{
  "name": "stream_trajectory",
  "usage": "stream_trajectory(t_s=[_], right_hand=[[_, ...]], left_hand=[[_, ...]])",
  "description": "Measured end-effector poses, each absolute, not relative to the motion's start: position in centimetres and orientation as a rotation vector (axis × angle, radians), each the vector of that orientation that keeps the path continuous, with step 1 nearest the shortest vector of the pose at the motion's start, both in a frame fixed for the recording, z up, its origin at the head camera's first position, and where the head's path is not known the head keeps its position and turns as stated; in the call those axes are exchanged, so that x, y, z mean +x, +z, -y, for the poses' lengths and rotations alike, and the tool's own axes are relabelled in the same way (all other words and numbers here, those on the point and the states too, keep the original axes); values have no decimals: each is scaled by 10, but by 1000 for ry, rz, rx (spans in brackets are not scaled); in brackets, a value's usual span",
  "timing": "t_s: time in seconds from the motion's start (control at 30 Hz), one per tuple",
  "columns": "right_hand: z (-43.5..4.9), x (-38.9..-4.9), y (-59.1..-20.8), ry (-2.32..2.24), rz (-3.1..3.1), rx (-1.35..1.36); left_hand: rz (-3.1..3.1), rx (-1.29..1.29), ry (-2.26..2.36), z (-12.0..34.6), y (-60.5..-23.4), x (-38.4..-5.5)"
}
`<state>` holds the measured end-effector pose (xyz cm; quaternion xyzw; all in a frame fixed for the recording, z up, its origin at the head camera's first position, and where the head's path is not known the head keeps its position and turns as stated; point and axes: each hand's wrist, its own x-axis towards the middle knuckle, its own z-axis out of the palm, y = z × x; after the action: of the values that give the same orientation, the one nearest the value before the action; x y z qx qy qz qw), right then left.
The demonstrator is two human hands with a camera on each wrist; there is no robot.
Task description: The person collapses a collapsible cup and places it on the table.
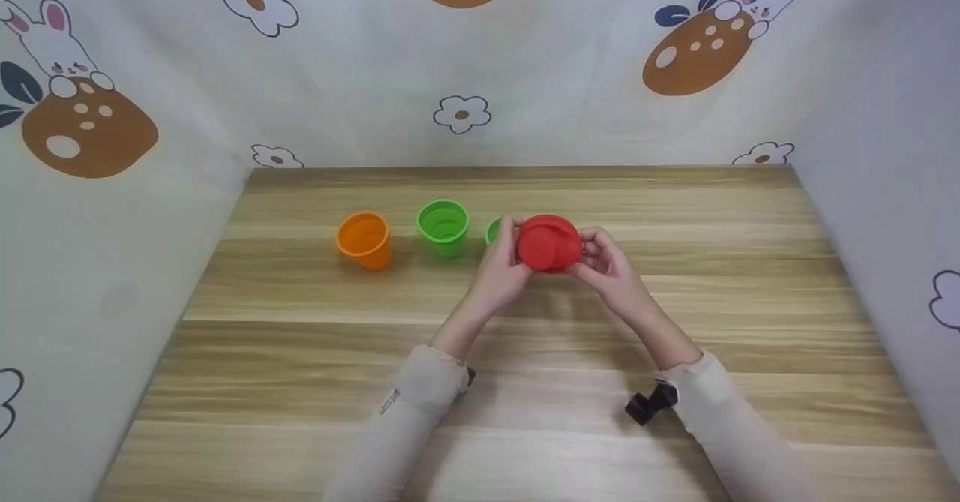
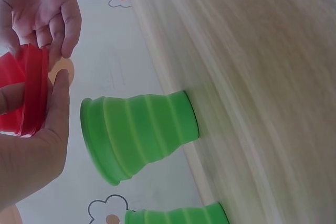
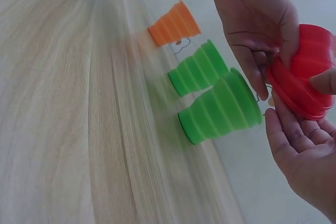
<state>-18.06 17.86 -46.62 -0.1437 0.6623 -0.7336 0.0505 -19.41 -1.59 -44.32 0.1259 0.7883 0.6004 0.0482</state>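
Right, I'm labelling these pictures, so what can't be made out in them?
Right green cup, head view: mostly hidden by the left hand.
Middle green cup, left wrist view: cut off by the bottom edge.
Red cup, left wrist view: cut off by the left edge.
Sleeve print, head view: too small to read.

head: bright, soft, even light; tabletop (image 1: 555, 442) shows pale sheen toward the near side, faint shadows beside the sleeves (image 1: 379, 442); red cup (image 1: 540, 248) saturated, fine detail lost | left wrist: dimmer, greyer, wood grain smeared | right wrist: cool cast, tabletop blurred, hazy orange reflection beside the orange cup (image 3: 176, 23)
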Motion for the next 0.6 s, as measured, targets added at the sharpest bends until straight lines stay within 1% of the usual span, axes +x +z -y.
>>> stream_trajectory(t_s=[0.27, 0.6], right_hand=[[-184, -181, -468, -2239, -1855, -442], [-176, -180, -465, -2198, -2076, -330]], left_hand=[[-2374, 386, 1812, 21, -442, -194], [-2395, 414, 1755, 18, -443, -194]])
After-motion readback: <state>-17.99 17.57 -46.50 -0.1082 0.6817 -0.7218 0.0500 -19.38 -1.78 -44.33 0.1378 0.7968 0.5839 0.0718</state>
